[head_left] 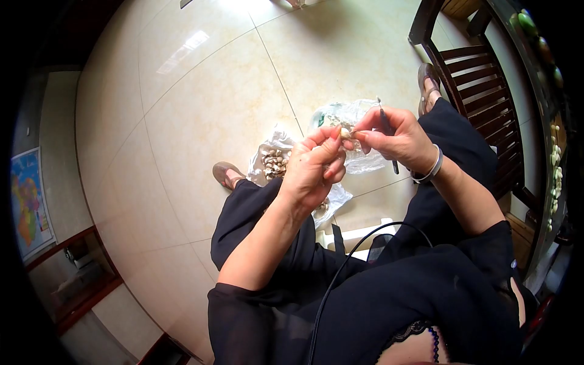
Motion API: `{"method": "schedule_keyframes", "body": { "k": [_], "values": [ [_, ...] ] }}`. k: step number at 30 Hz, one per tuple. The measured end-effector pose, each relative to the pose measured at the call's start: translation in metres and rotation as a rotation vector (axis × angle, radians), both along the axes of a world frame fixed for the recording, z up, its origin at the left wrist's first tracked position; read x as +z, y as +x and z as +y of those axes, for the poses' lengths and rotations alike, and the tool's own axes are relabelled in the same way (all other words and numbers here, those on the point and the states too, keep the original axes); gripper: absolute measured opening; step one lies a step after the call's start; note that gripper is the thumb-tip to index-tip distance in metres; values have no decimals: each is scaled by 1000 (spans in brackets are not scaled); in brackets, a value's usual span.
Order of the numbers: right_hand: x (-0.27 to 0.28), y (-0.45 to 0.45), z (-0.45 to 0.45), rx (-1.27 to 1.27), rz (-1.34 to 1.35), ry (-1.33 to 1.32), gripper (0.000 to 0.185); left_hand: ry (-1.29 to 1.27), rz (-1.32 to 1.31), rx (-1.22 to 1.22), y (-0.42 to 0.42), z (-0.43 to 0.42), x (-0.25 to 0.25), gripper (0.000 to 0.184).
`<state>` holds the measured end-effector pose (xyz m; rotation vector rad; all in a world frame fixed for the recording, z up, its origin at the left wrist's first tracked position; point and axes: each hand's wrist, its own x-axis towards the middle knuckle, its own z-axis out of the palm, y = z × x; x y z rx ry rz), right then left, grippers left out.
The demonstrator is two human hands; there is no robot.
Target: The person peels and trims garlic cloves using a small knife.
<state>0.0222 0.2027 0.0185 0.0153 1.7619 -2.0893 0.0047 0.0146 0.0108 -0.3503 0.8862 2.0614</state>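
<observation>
My left hand [311,163] is closed, its thumb and forefinger pinching a small pale mushroom [345,132]. My right hand [403,139] meets it from the other side, with thumb and fingertip at the mushroom's end. A thin dark-handled tool, which looks like a small knife [387,123], is tucked across the right fingers, its narrow tip pointing away from me. Below and left of the hands, a white plastic bag [257,173] lies open on the floor around a heap of small brown-and-white mushrooms [275,163]. Beneath the right hand is a clear plastic bag [365,159]; its contents are partly hidden.
My feet stand on a tiled floor [201,121], either side of the bags. A dark wooden slatted chair [486,100] is at the right, beside a table edge with small green and pale items. A white box [359,237] and a black cable [328,286] are near my lap.
</observation>
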Motion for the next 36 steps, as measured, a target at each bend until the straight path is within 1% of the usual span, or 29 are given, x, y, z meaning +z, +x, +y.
{"method": "schedule_keyframes", "body": {
  "k": [1, 3, 5, 7, 9, 11, 12, 14, 15, 17, 18, 20, 22, 24, 26, 27, 29, 31, 36],
  "values": [
    [3, 0, 1, 3, -92, -17, 15, 0, 0, 0, -1, 0, 0, 14],
    [6, -1, 2, -26, -87, -10, 15, -58, -34, 74, -3, 0, -1, 13],
    [1, -1, 1, -55, -82, -3, 15, -59, -33, 85, -3, 0, -1, 13],
    [-13, -2, -4, -118, 251, 125, 19, -59, -32, 100, -3, 0, -1, 12],
    [-12, -1, -2, -115, 215, 164, 21, -75, -42, 103, -3, -1, 1, 12],
    [-9, -1, -1, -9, 284, 406, 15, -90, -52, 105, -4, 0, 2, 12],
    [-9, -1, -2, -9, 284, 406, 15, -88, -45, 104, -4, 0, 2, 13],
    [-10, -2, -4, -15, 395, 351, 15, -86, -39, 103, -5, -1, 3, 14],
    [-8, -2, -4, -14, 395, 351, 15, -96, -38, 102, -5, 0, 3, 14],
    [-3, -2, -3, 30, 278, 346, 15, -105, -38, 100, -4, 0, 3, 14],
    [-5, -2, -3, 30, 278, 346, 15, -116, -7, 96, -3, -1, 1, 14],
    [-8, -1, -4, -33, 111, 164, 15, -127, 23, 91, -2, 0, 1, 14],
    [-9, -1, -5, -49, 117, 166, 15, -165, 102, 80, 0, 2, 2, 15],
    [-7, -1, -6, -66, 122, 169, 15, -161, 106, 73, 1, 2, 1, 15],
    [0, -1, -5, -63, 68, 194, 15, -156, 110, 65, 2, 2, 0, 15],
    [0, -1, -5, -64, 67, 194, 15, -189, 136, 58, 1, 1, 0, 15],
    [1, -1, -4, -65, 7, 104, 15, -221, 161, 50, 2, 2, 1, 15],
    [-1, -1, -3, -49, 13, 112, 15, -293, 222, 41, 2, 3, 2, 14],
    [-6, 1, -2, -41, 22, 135, 16, -259, 173, 26, 4, 3, 0, 14]
  ]
}}
